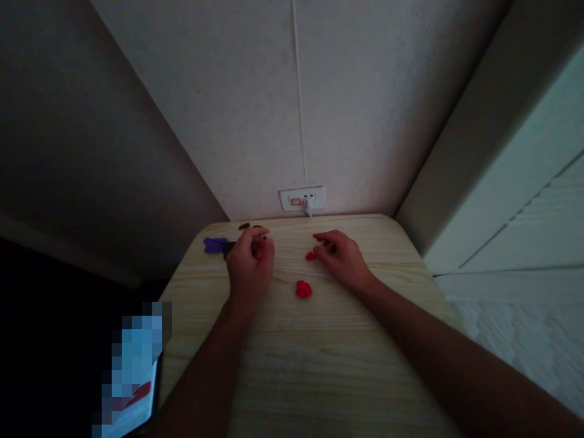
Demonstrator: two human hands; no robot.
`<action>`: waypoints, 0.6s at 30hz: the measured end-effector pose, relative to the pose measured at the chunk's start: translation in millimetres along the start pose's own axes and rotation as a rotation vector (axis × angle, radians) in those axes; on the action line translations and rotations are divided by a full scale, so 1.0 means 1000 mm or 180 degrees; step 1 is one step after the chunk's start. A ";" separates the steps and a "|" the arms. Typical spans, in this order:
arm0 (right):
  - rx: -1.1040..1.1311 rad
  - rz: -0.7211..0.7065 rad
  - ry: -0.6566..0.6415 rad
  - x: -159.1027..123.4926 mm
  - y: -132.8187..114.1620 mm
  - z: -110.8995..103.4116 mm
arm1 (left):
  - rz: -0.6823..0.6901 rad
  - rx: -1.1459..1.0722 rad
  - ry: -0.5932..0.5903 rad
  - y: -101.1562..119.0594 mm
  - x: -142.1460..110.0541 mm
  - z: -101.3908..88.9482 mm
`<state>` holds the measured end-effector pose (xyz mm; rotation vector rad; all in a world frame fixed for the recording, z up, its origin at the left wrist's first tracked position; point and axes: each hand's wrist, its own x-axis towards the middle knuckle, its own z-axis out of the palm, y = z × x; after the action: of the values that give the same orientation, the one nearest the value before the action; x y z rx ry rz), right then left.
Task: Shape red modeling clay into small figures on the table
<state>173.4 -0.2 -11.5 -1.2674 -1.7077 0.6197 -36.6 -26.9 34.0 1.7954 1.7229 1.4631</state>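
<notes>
My left hand (250, 261) is curled, its thumb and fingers closed around a small red lump (260, 253) that looks like modelling clay; the fingers hide most of it. My right hand (340, 255) is over the table with index finger and thumb apart. A small red piece (310, 256) is right at its thumb tip; whether they touch I cannot tell. Closer to me, between the two forearms, a larger red lump (303, 289) with an uneven surface lies on the wooden table (283, 365).
Left of my left hand lie a purple lump (215, 245) and a black lump (229, 248), partly covered by the hand. Behind is a small dark brown piece (244, 225). A wall socket (301, 199) holds a white plug. A lit screen (137, 401), partly pixelated, stands at the left edge.
</notes>
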 end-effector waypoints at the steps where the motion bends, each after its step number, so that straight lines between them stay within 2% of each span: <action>1: -0.0160 -0.0159 -0.0093 0.000 0.000 0.000 | 0.0021 -0.0056 -0.0198 0.001 -0.004 0.006; 3: -0.0382 -0.0433 -0.0301 0.000 0.000 0.000 | 0.0016 -0.0180 -0.0652 0.002 -0.011 0.018; 6: -0.0394 -0.0566 -0.0598 -0.001 0.000 0.001 | -0.0082 -0.0397 -0.1037 0.000 -0.017 0.032; 10: 0.0135 -0.0194 -0.0571 -0.004 0.000 0.000 | -0.0202 -0.0519 -0.1171 -0.004 -0.018 0.038; 14: 0.0832 0.0005 -0.0411 -0.004 -0.004 -0.003 | -0.0375 -0.1090 -0.1372 -0.008 -0.020 0.040; 18: 0.1308 0.0232 -0.0417 -0.003 -0.009 -0.004 | -0.0454 -0.1393 -0.1334 -0.011 -0.021 0.046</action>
<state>172.8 -6.9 -3.7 -1.0150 -1.5392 1.0568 -3.3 -22.5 -5.1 1.5656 1.1889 1.1827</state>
